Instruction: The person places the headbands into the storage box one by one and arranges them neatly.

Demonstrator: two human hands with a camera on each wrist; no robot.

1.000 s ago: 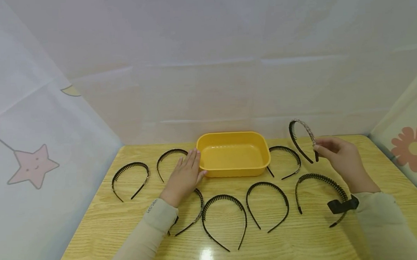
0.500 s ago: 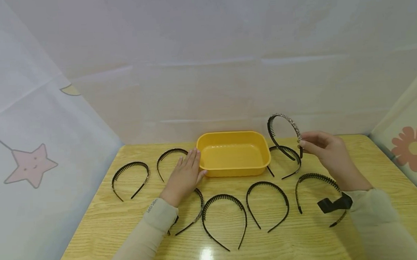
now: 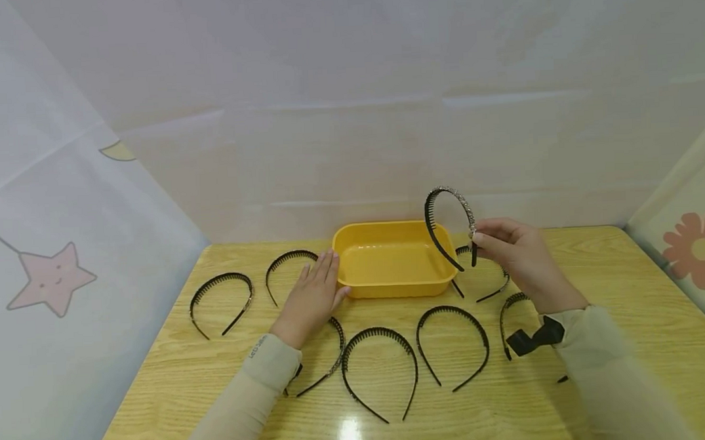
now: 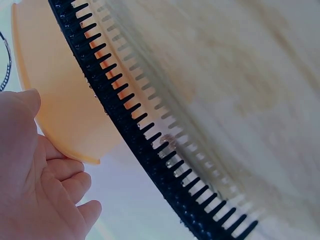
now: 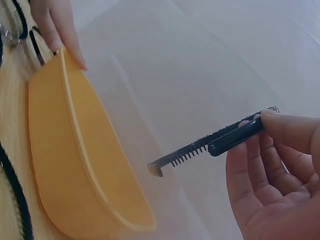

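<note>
1. Black, curved, sparkly headband with teeth [image 3: 465, 206] is up in the air, pinched by the right hand [image 3: 518, 257].
2. It is near the yellow plastic box [image 3: 394, 290].
3. The left hand [image 3: 310, 300], fingers straight, touches the box's left end.

Tub [image 3: 398, 290]: plain yellow | raised headband [image 3: 460, 200]: black, silvery sparkle along outer side | resting headbands [image 3: 378, 331]: black | table [image 3: 462, 428]: yellow-tan woodgrain | sleeves [image 3: 233, 406]: pale beige, dark lettering [image 3: 256, 347] on left cuff [image 3: 274, 362] | wrist strap [image 3: 535, 337]: black | back sheet [image 3: 335, 83]: greyish white | left sheet [image 3: 37, 161]: bluish white | star [image 3: 52, 280]: pink | flower [image 3: 701, 249]: coral-red, yellowish centre
</note>
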